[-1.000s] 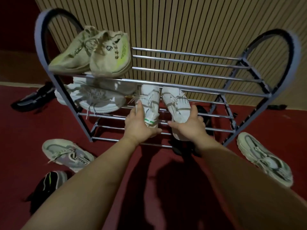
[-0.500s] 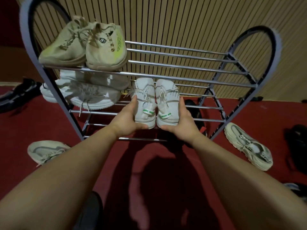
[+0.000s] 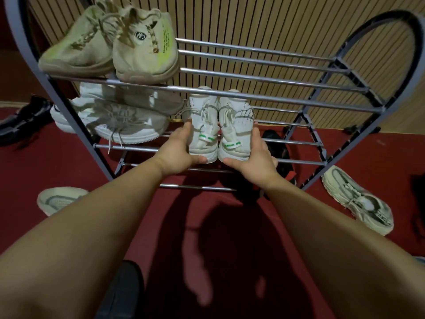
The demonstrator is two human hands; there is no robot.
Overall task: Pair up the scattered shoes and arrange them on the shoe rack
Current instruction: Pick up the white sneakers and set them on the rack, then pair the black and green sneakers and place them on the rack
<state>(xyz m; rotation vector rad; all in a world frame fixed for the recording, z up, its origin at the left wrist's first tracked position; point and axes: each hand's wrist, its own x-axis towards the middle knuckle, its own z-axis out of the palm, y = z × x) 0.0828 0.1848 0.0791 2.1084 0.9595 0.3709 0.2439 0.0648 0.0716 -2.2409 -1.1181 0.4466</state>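
Note:
A metal shoe rack (image 3: 264, 97) stands against a slatted wall. Two white sneakers with green heel tabs sit side by side on its middle shelf, heels toward me. My left hand (image 3: 178, 153) grips the left white sneaker (image 3: 203, 125) at its heel and side. My right hand (image 3: 255, 161) grips the right white sneaker (image 3: 235, 127) the same way. A pair of beige sneakers (image 3: 128, 49) rests on the top shelf at the left. Below them, a pair of white chunky sneakers (image 3: 122, 118) lies on the middle shelf.
On the red carpet lie a grey-white sneaker (image 3: 358, 201) at the right of the rack, another pale sneaker (image 3: 59, 199) at the left, a black shoe (image 3: 25, 118) far left, and a black shoe (image 3: 279, 146) under the rack. A dark shoe (image 3: 124, 293) lies near my left forearm.
The two white sneakers came together and were squared up side by side on the middle shelf, both hands still on them. The view shifted right and closer to the rack.

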